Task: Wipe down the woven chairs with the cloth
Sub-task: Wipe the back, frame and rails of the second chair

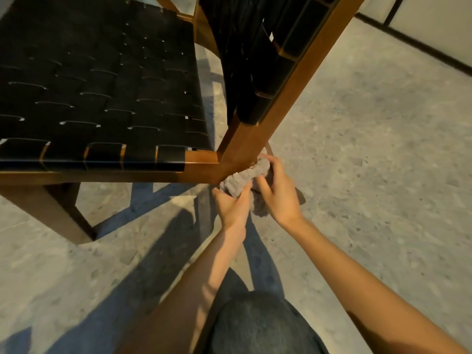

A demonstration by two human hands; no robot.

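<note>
A wooden chair fills the upper left, with a black woven seat [102,85] and a black woven backrest [258,60] on a brown frame [288,98]. A bunched grey cloth [242,178] lies against the frame's corner, where the back post meets the seat rail. My left hand [232,208] grips the cloth's lower end from below. My right hand [278,192] holds its upper end, fingers curled round it beside the post. Part of the cloth hangs down hidden between the two hands.
A speckled stone floor [370,162] spreads to the right and below. A chair leg [58,213] stands at the left. A white wall with a dark baseboard [419,44] runs along the upper right. My knee in dark fabric [258,325] is at the bottom.
</note>
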